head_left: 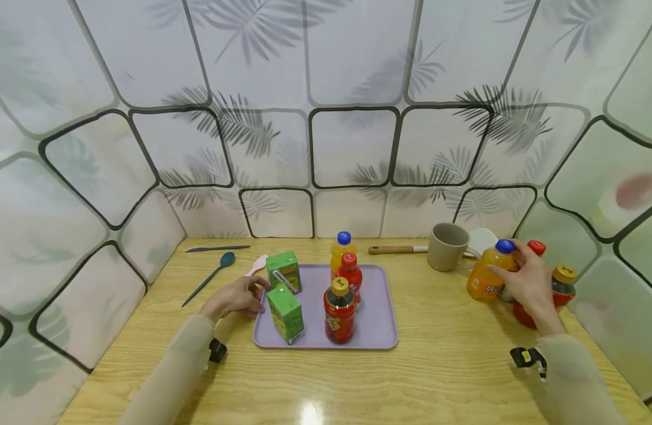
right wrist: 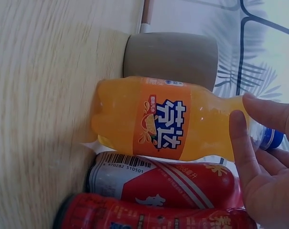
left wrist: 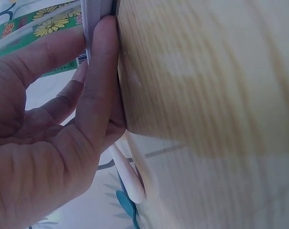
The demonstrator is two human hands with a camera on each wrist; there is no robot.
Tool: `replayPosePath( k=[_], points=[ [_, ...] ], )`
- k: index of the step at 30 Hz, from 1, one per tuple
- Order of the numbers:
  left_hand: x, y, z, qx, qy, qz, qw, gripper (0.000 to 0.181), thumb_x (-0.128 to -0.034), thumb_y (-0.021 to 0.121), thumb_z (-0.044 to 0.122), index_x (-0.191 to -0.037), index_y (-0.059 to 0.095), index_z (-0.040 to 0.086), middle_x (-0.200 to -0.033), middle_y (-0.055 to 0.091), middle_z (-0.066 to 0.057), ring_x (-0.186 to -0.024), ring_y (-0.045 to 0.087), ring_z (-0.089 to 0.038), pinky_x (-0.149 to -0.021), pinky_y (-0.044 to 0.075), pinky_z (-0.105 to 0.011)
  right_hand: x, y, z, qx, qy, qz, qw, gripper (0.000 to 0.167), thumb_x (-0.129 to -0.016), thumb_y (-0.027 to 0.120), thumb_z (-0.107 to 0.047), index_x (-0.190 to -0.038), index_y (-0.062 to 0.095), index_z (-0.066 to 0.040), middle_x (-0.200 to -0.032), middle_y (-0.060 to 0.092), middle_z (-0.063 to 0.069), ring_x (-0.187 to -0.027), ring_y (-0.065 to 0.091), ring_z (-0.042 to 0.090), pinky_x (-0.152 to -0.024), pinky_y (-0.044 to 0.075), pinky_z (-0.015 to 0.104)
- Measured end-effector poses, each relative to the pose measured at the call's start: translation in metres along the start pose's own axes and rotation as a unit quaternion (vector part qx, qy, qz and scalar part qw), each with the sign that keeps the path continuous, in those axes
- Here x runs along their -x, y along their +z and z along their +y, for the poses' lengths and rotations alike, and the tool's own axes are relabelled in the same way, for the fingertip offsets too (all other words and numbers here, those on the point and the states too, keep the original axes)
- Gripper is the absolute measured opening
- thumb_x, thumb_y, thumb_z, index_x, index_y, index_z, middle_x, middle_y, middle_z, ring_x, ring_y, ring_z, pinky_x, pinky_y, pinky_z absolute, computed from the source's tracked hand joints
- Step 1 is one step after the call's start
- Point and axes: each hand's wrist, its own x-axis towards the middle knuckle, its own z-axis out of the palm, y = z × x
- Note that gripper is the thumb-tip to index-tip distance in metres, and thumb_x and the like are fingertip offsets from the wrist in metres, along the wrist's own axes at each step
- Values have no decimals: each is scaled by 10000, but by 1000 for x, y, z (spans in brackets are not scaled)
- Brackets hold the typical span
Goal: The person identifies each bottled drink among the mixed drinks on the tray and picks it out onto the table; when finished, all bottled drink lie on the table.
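My left hand [head_left: 241, 297] pinches the left rim of a lilac tray [head_left: 376, 313], thumb and fingers on either side of the edge [left wrist: 90, 24]. On the tray stand two green drink cartons [head_left: 286, 316], a blue-capped orange soda bottle [head_left: 336, 251], a red-capped bottle [head_left: 349, 274] and a yellow-capped bottle with a red label [head_left: 340, 316]. At the right, my right hand [head_left: 528, 283] holds another blue-capped orange soda bottle [right wrist: 168, 119] by its neck. Whether its base touches the table cannot be told. Close beside it stand a red-capped bottle [right wrist: 168, 181] and a yellow-capped bottle [head_left: 562, 287].
A beige mug [head_left: 447, 248] stands behind the held bottle, with a white object [head_left: 482, 239] behind it. Left of the mug lies a wooden-handled utensil [head_left: 397, 249]. Beyond my left hand lie a dark blue knife [head_left: 218, 248], a teal spoon [head_left: 214, 274] and a pale pink utensil [head_left: 258, 264].
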Motion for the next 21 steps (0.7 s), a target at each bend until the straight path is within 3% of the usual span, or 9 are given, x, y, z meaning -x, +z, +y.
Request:
replayPosePath(
  k=[10, 13, 17, 21],
  points=[
    [0, -1, 0, 15, 9, -43, 10000, 492, -763, 667, -113, -1220, 527, -1, -907, 463, -107, -739, 524, -192, -624, 572, -295, 1, -4, -4, -504, 400, -75, 9979, 742, -908, 697, -255, -1520, 328, -60, -1463, 432, 265, -1343, 413, 444, -1079, 374, 578],
    [0, -1, 0, 19, 20, -45, 10000, 491, -765, 668, -113, -1221, 526, -1, -902, 463, -104, -737, 524, -191, -624, 574, -296, 3, -6, -5, -609, 576, 131, 9964, 673, -909, 693, -298, -1495, 409, -124, -1432, 532, 102, -1344, 449, 329, -1072, 455, 340],
    [0, -1, 1, 32, 19, -69, 10000, 490, -767, 664, -114, -1225, 525, -7, -906, 466, -107, -746, 527, -193, -632, 575, -295, 4, -8, -8, -1189, 709, 505, 9891, 545, -887, 720, -275, -1397, 555, -180, -1162, 599, -168, -1152, 497, 125, -813, 457, 31],
    [0, -1, 2, 36, -1, -58, 10000, 487, -767, 661, -115, -1223, 527, -11, -916, 471, -114, -755, 533, -194, -636, 576, -292, 4, -10, -14, -1746, 724, 767, 9790, 453, -869, 740, -211, -1307, 635, -161, -1000, 574, -232, -970, 485, 16, -695, 454, 8]
  ],
)
